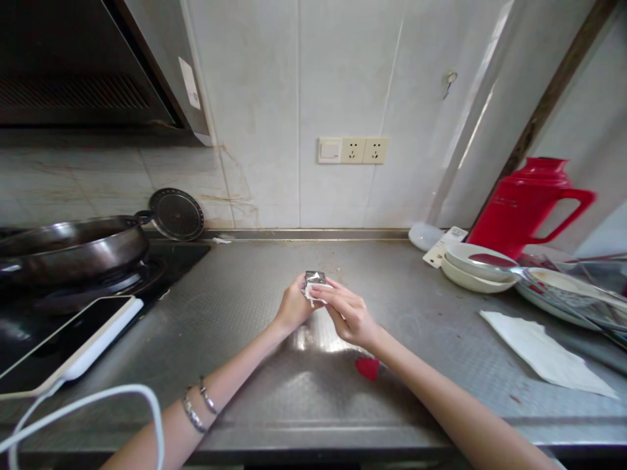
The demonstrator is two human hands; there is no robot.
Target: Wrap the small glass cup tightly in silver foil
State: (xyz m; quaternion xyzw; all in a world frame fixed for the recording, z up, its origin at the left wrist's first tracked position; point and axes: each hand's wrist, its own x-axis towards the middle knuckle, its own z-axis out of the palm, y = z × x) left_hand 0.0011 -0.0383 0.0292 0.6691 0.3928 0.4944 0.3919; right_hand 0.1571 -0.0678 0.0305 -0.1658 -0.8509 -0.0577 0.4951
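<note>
Over the middle of the metal counter, my left hand [292, 305] is wrapped round a small dark block-like object [315, 277] with a pale mark on its top; its exact kind I cannot make out. My right hand [349, 312] pinches a crumpled white tissue [317, 290] and presses it against the near side of that object. Fingers and tissue hide much of the object. Below my right wrist, a small red piece [367, 367] lies on the counter, partly covered by my forearm.
A steel pan [73, 245] sits on the stove at left, a phone [68, 343] with a white cable before it. A round black disc [176, 214] leans on the wall. At right stand a red thermos [526, 205], stacked bowls [477, 267] and a folded paper towel [543, 349].
</note>
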